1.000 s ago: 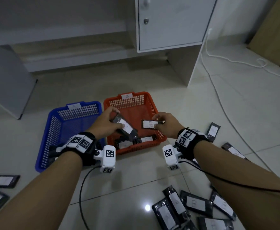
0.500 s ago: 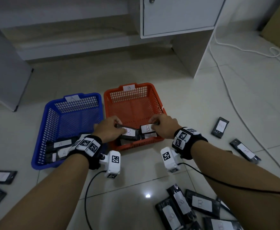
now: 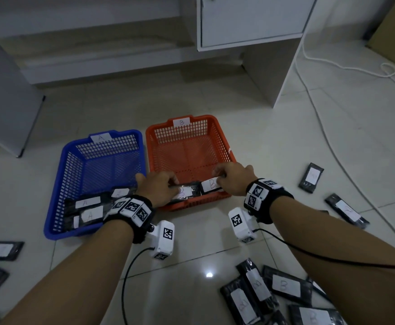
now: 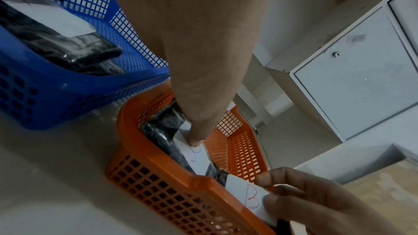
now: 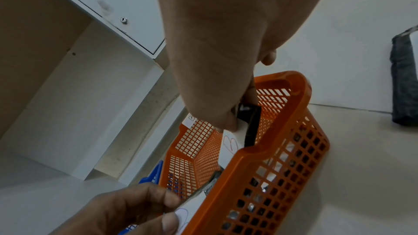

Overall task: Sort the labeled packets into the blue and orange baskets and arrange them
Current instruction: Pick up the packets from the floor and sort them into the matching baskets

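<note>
Packets: two black packets with white labels marked B sit low at the near end of the orange basket (image 3: 222,137), side by side along its near wall.
Left hand: the left hand (image 3: 159,188) pinches the left B packet (image 3: 184,192), thumb on its label, fingers curled round its edge.
Right hand: the right hand (image 3: 235,178) pinches the right B packet (image 3: 211,185) at its far end.
Step in hand: by my reading, setting both packets down neatly in a row.
Next move: probably let go of both, then lift the hands straight up over the rim.
Blue basket: the blue basket (image 3: 58,184), tagged A, touches the orange one on its left and holds several A packets (image 3: 88,208) at its near end.
Edges: the mesh walls stand close to both wrists.
Open room: the far half of the orange basket is bare.
Still unsorted: loose packets (image 3: 283,286) lie on the floor (image 3: 191,249) nearby, to both sides.
</note>
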